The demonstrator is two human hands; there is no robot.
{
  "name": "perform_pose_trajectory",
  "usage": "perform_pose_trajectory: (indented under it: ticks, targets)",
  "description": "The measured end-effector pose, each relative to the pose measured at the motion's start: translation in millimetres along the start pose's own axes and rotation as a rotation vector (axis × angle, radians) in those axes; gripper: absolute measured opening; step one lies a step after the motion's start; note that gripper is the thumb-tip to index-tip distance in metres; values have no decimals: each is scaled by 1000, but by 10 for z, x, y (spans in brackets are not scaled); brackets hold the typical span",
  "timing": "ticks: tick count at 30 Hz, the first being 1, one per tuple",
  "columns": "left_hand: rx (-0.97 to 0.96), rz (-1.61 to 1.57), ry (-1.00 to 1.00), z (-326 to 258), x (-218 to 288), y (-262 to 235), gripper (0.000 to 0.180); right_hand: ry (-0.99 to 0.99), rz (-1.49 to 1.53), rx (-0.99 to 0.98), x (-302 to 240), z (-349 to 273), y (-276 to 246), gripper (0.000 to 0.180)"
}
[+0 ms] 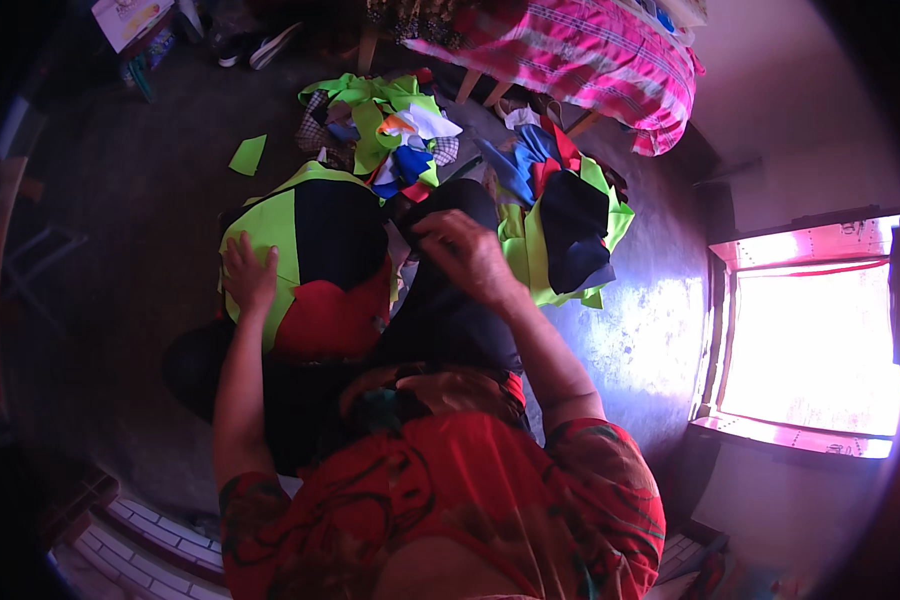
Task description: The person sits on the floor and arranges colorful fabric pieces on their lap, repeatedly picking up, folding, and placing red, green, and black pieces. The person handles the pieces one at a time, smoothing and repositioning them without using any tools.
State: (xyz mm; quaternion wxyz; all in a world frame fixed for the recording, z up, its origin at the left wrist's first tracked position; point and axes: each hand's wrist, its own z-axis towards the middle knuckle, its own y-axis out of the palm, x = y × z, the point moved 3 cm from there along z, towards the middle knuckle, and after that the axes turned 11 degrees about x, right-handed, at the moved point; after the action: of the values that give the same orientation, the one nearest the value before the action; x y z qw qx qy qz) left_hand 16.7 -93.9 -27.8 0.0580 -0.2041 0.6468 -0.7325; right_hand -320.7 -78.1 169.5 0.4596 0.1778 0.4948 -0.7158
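Head view: my left hand (248,275) lies flat and open on the green, black and red garment (305,265) spread on the floor, pinning it. My right hand (462,255) pinches a dark cloth (440,310) beside it, fingers closed on its upper edge. Both look soft, light and floppy; I judge edges or seams the best hold. Scraps (400,130) lie beyond.

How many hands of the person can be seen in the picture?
2. The left hand lies flat on the neon green, black and red garment. The right hand pinches the dark cloth beside it. No other person's hands show.
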Motion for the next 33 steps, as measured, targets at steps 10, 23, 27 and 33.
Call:
perform_pose_trajectory:
  ticks: [10, 23, 27, 33]
  targets:
    - [226, -108, 139, 30, -81, -147, 70, 312, -590, 650, 655, -538, -1510, 24]
    - [33, -105, 348, -57, 28, -80, 70, 590, -915, 473, 1498, -676, -1810, 34]
    - [57, -145, 358, -56, 34, -219, 68, 446, -769, 753, 1292, -589, -1834, 23]
    - [121, -255, 391, -37, 109, -353, 64, 243, -70, 1229, 1126, -422, -2122, 17]
